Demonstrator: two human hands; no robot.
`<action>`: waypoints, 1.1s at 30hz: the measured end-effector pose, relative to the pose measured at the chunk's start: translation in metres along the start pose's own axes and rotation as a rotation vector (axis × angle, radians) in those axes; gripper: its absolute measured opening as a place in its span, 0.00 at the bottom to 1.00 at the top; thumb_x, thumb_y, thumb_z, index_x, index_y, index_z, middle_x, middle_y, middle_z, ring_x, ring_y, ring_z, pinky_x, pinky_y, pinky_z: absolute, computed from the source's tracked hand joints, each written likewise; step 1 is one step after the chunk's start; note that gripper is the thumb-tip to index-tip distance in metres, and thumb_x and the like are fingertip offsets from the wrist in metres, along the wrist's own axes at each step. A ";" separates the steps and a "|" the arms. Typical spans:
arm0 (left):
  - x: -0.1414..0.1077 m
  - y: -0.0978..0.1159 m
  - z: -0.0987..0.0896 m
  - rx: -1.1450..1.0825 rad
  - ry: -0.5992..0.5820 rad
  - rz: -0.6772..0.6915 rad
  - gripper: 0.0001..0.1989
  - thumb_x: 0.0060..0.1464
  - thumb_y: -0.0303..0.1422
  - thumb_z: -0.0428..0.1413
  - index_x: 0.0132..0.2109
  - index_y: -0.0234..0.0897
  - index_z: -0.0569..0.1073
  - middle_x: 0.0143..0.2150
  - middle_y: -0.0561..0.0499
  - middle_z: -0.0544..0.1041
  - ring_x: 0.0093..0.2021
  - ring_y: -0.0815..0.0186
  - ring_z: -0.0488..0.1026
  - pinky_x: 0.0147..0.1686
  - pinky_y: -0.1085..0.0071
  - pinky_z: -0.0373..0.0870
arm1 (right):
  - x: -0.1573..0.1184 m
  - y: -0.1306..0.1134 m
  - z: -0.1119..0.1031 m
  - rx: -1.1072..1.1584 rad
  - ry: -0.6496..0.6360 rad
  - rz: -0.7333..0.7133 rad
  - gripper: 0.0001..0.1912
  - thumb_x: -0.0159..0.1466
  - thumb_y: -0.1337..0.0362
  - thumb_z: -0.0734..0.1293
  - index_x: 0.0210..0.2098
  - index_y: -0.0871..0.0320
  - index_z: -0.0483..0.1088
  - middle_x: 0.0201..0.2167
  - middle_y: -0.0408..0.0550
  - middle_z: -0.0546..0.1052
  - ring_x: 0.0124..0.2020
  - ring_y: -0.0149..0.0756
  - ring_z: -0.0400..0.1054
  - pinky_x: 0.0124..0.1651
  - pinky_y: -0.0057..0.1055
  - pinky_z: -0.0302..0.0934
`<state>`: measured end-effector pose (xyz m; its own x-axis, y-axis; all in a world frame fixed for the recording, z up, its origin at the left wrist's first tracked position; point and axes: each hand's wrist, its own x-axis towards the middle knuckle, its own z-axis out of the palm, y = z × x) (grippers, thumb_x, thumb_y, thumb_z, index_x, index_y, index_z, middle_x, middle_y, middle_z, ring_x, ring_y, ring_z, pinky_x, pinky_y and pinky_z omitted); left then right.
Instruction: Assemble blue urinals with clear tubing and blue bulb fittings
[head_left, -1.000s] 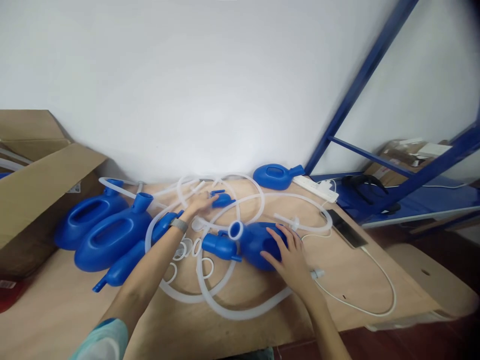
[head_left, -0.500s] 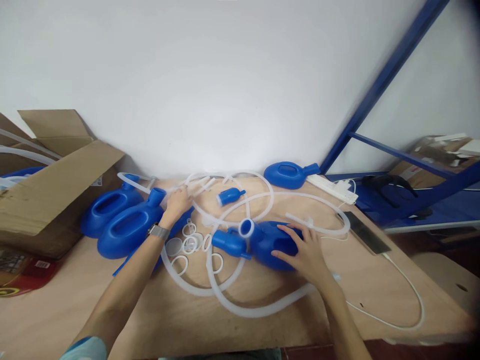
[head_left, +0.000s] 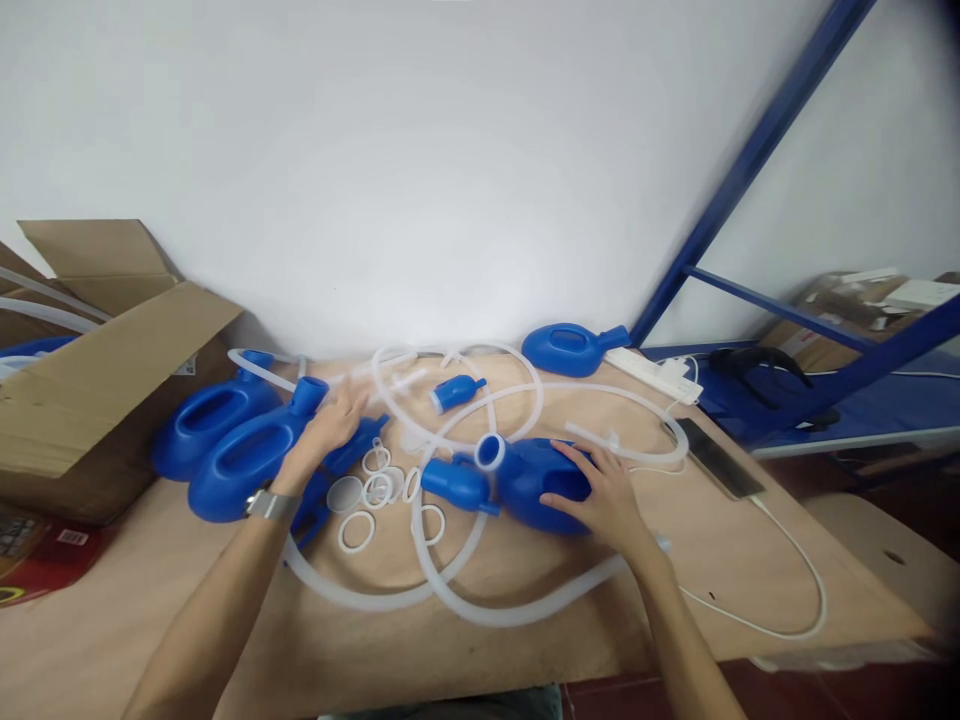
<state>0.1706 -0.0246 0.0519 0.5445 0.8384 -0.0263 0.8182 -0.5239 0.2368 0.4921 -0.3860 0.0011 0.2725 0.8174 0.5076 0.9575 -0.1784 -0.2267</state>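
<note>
My right hand [head_left: 600, 492] grips the side of a blue urinal bottle [head_left: 529, 490] that lies on the table, its round white-rimmed mouth turned up and left. Motion smears my left hand [head_left: 337, 415], which is closed on a translucent plastic tube [head_left: 401, 382] at the back left. Under that hand lies a blue connector piece [head_left: 356, 445]. Between my hands are several white rings [head_left: 356, 532], some clear caps [head_left: 346, 494] and a blue cup-like fitting [head_left: 459, 484]. Two blue bottles [head_left: 244, 460] stand left of my left hand.
An open cardboard box [head_left: 112, 400] takes up the left side. At the back lie a small blue fitting [head_left: 456, 392], another blue bottle [head_left: 566, 350] and a power strip [head_left: 652, 375]. A phone [head_left: 712, 460] charges on the right, beside a blue metal frame [head_left: 750, 160]. Looped tubing [head_left: 517, 612] crosses the table.
My left hand has moved left and a little toward me, and the tubing below its forearm has shifted left. My right hand stays on the bottle. The view has turned slightly.
</note>
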 end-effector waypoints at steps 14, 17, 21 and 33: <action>-0.118 -0.006 -0.025 0.472 0.241 -0.049 0.27 0.69 0.26 0.40 0.67 0.38 0.73 0.45 0.34 0.77 0.42 0.47 0.77 0.28 0.65 0.69 | 0.000 0.003 0.004 -0.010 0.019 0.008 0.36 0.63 0.37 0.71 0.65 0.46 0.72 0.56 0.55 0.77 0.55 0.57 0.73 0.57 0.54 0.65; -0.113 0.017 -0.037 0.530 0.402 0.047 0.26 0.68 0.24 0.40 0.64 0.35 0.75 0.48 0.33 0.77 0.48 0.45 0.75 0.33 0.60 0.69 | -0.001 0.004 0.004 -0.006 0.011 0.011 0.36 0.63 0.38 0.72 0.65 0.46 0.72 0.55 0.55 0.77 0.55 0.56 0.73 0.57 0.53 0.66; -0.105 0.044 -0.065 0.493 0.491 0.135 0.24 0.68 0.24 0.42 0.61 0.35 0.77 0.52 0.33 0.77 0.52 0.44 0.73 0.39 0.56 0.69 | 0.000 0.003 0.003 -0.001 0.004 0.021 0.37 0.63 0.38 0.72 0.66 0.46 0.71 0.56 0.55 0.77 0.55 0.56 0.73 0.57 0.53 0.67; -0.135 0.016 -0.086 0.547 0.450 0.105 0.21 0.62 0.22 0.43 0.37 0.39 0.81 0.38 0.38 0.77 0.40 0.47 0.72 0.21 0.62 0.58 | 0.000 0.002 0.001 0.012 0.024 0.014 0.37 0.63 0.37 0.72 0.65 0.47 0.73 0.55 0.55 0.78 0.54 0.56 0.74 0.57 0.53 0.66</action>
<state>0.0945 -0.1332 0.1433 0.5930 0.6981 0.4012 0.8051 -0.5071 -0.3076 0.4940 -0.3853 -0.0003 0.2882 0.8016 0.5239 0.9524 -0.1832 -0.2437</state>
